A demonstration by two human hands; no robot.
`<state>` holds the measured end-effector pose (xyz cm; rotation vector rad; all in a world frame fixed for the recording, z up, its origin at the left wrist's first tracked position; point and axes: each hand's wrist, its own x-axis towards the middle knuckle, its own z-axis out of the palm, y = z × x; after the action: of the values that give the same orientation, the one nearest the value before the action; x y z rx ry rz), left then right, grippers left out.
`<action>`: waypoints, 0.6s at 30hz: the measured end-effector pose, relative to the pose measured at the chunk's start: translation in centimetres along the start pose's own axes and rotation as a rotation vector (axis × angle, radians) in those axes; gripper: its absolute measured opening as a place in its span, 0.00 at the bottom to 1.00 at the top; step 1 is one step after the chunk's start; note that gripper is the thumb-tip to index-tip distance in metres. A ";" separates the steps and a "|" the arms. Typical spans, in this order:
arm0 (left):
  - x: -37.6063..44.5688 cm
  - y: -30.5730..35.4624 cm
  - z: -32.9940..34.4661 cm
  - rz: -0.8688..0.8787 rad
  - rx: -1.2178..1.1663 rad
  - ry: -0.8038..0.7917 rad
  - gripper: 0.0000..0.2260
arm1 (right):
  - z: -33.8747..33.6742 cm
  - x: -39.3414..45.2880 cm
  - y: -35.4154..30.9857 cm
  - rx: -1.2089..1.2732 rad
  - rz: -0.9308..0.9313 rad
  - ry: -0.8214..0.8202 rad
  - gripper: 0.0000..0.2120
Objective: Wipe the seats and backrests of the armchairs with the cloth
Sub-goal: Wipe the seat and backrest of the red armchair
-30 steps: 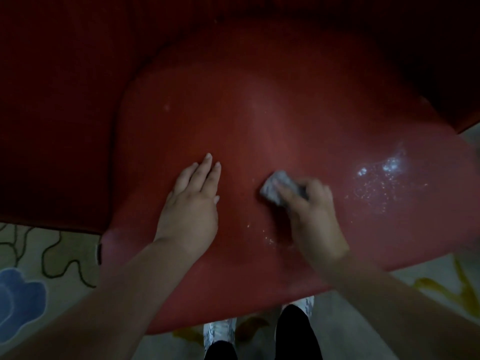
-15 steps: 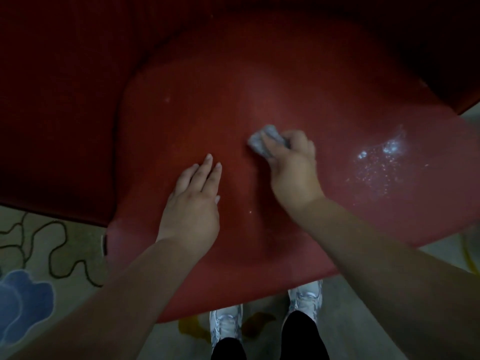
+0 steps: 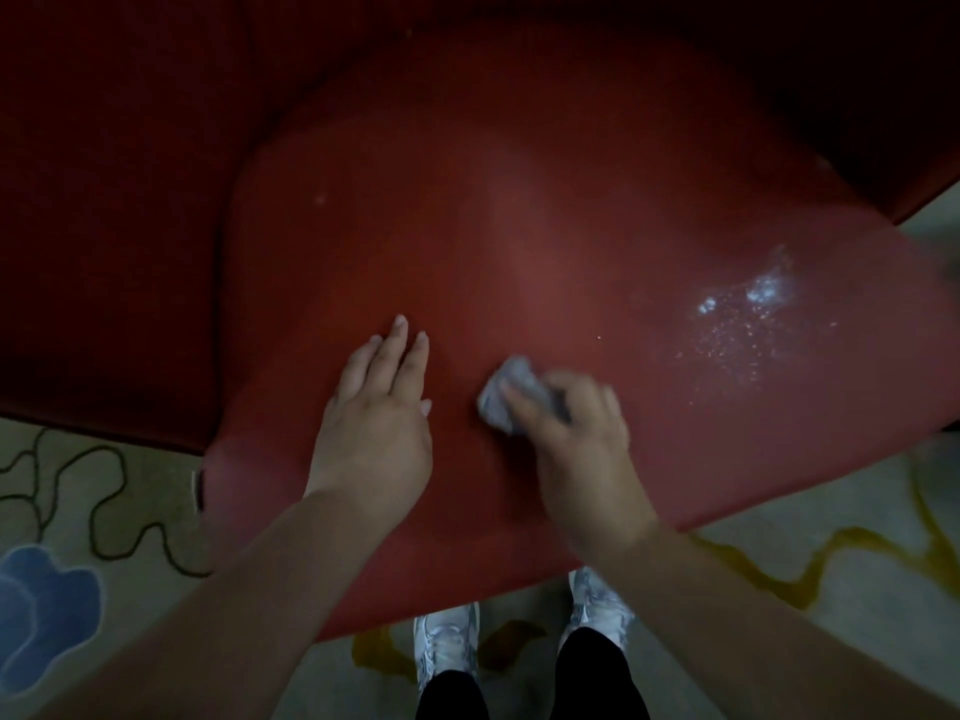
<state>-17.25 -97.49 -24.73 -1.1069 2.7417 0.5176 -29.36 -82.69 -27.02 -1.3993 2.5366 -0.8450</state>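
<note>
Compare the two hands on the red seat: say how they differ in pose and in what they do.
The left hand lies flat with straight fingers and holds nothing; the right hand curls its fingers round a crumpled grey cloth. The left hand looks sharp; the right hand and cloth are blurred. The right hand lies nearer the glistening patch; the left lies farther from it. Both are bare and rest on the red seat.

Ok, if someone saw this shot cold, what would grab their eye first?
Probably the glistening wet patch on the right side of the red armchair seat. Next, the right hand gripping a crumpled grey cloth on the seat near its front edge, with the left hand pressed flat beside it.
</note>
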 end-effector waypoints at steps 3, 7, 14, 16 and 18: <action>-0.2 0.1 0.1 0.011 0.004 -0.002 0.27 | -1.7 -3.2 2.0 -0.061 -0.031 -0.018 0.22; -0.2 0.0 0.2 0.012 0.013 0.002 0.27 | -3.1 -3.4 3.6 -0.076 0.222 0.124 0.25; -0.1 0.0 -0.1 0.017 -0.008 0.026 0.26 | 0.0 0.0 -1.7 0.033 0.075 0.029 0.24; -0.1 -0.7 -0.3 0.041 0.033 0.020 0.26 | -0.7 1.6 0.3 0.005 0.183 0.086 0.24; -0.1 -1.4 -0.4 0.040 0.049 0.014 0.26 | -1.2 1.1 1.5 -0.036 0.262 0.146 0.25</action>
<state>-16.18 -98.48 -24.67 -1.0505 2.7777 0.4465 -31.52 -82.49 -26.58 -1.0151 2.7752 -0.8851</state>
